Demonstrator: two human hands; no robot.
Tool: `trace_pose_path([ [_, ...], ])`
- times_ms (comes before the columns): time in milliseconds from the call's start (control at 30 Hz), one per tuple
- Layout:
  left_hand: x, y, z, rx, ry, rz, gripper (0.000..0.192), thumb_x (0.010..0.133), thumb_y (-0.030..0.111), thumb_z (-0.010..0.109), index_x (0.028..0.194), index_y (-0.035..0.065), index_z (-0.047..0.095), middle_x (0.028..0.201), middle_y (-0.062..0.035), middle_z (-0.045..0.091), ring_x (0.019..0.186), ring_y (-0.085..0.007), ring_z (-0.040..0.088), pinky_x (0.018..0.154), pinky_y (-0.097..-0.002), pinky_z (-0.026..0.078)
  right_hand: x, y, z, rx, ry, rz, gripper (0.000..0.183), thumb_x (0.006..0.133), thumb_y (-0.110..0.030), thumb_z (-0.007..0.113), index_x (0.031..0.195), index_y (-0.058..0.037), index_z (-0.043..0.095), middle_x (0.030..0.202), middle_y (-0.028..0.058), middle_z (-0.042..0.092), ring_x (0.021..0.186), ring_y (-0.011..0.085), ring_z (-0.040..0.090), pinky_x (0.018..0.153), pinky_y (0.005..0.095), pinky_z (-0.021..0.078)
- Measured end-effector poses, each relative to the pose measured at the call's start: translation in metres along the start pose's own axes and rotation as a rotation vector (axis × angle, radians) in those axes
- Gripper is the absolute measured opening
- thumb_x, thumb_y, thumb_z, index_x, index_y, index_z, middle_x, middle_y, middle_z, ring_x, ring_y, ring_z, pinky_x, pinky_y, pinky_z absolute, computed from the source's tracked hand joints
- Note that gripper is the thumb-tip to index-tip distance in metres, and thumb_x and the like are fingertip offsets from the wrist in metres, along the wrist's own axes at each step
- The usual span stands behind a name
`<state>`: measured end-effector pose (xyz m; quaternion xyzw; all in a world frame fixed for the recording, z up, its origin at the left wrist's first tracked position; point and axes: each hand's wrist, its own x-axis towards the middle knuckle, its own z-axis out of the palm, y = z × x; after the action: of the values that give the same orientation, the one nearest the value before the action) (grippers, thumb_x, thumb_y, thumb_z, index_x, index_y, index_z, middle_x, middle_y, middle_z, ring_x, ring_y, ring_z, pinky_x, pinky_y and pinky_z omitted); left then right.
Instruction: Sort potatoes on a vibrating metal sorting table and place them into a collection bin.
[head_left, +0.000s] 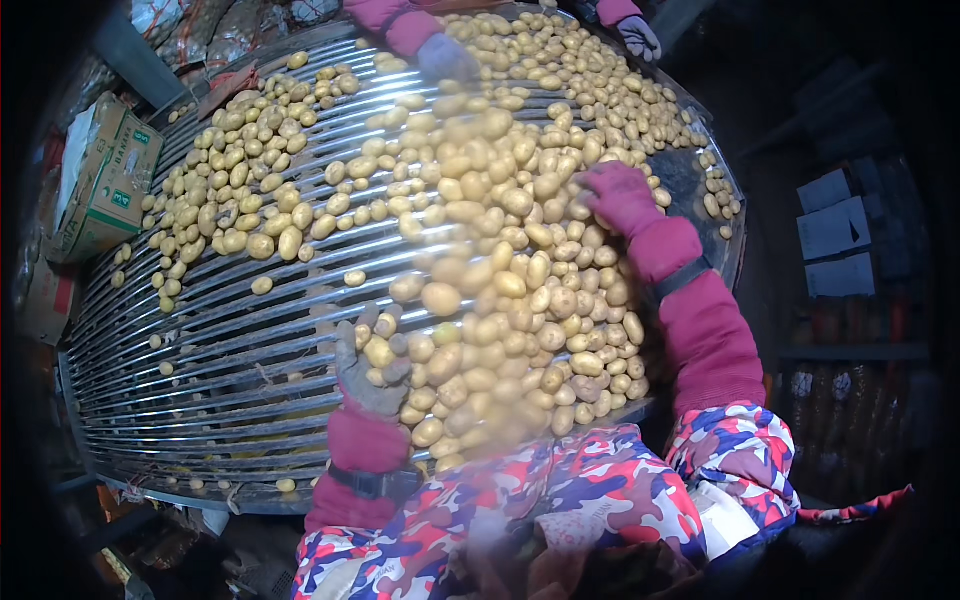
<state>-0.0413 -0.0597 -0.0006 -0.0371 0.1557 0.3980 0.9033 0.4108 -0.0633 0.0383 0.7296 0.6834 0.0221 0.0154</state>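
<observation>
Potatoes (559, 300) lie in a dense heap on a slatted metal grate (247, 330) in front of me. My left hand (379, 382), in a grey-palmed glove, is turned palm up at the heap's left edge. Several small potatoes (379, 351) rest in it, with the fingers curled round them. On the heap's right side, my right hand (619, 195) wears a pink glove and reaches in among the potatoes. Its fingertips touch them, and whether they grip one is hidden. A blurred patch runs down the middle of the view.
A second group of potatoes (240, 150) lies on the grate's far left. Cardboard boxes (112, 180) stand beside the left edge. Across the grate, another person's gloved hands (448, 60) reach in at the top. Filled sacks (217, 34) stand behind at upper left.
</observation>
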Motion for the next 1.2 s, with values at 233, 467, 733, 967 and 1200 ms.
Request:
trace_pose_path([
  [233,0.001,-0.008,0.013,0.147,0.168,0.013,0.038,0.106,0.043,0.048,0.122,0.0090,0.053,0.117,-0.0105,0.052,0.092,-0.0239,0.059,0.052,-0.0235,0.052,-0.029,-0.063,0.010,0.350,0.191,-0.340,0.040,0.088,-0.035,0.067,0.125,-0.0199,0.068,0.136,0.0082,0.060,0.131,0.0334,0.053,0.103,0.0465,0.0469],
  [467,0.000,-0.004,0.000,0.093,-0.052,-0.023,0.032,0.105,0.042,0.050,0.113,0.0109,0.054,0.115,-0.0096,0.057,0.089,-0.0216,0.059,0.052,-0.0237,0.051,-0.087,-0.046,0.011,0.221,-0.010,-0.035,0.047,0.092,-0.037,0.064,0.137,-0.0235,0.061,0.155,0.0082,0.044,0.148,0.0323,0.036,0.116,0.0508,0.0332],
  [733,-0.002,-0.018,0.009,0.419,0.255,0.113,0.044,0.106,0.040,0.048,0.131,0.0031,0.051,0.116,-0.0083,0.056,0.088,-0.0176,0.058,0.052,-0.0222,0.052,-0.170,0.012,-0.002,0.205,-0.145,0.373,0.045,0.094,-0.040,0.063,0.138,-0.0273,0.062,0.159,0.0106,0.040,0.148,0.0348,0.035,0.116,0.0524,0.0338],
  [967,0.009,-0.025,0.012,0.913,0.149,0.202,0.040,0.106,0.032,0.049,0.133,0.0025,0.053,0.115,-0.0022,0.055,0.088,-0.0096,0.056,0.057,-0.0179,0.048,-0.195,-0.057,0.003,0.336,0.350,0.171,0.044,0.087,-0.034,0.071,0.123,-0.0096,0.065,0.134,0.0160,0.060,0.130,0.0378,0.054,0.109,0.0481,0.0425],
  [1200,0.033,-0.042,0.037,1.152,0.360,0.214,0.035,0.101,0.035,0.058,0.123,0.0093,0.066,0.107,0.0024,0.059,0.084,-0.0082,0.056,0.060,-0.0201,0.047,-0.175,-0.149,0.025,0.532,0.079,-0.107,0.061,0.084,-0.050,0.070,0.135,-0.0186,0.059,0.147,0.0110,0.050,0.141,0.0284,0.043,0.112,0.0649,0.0263],
])
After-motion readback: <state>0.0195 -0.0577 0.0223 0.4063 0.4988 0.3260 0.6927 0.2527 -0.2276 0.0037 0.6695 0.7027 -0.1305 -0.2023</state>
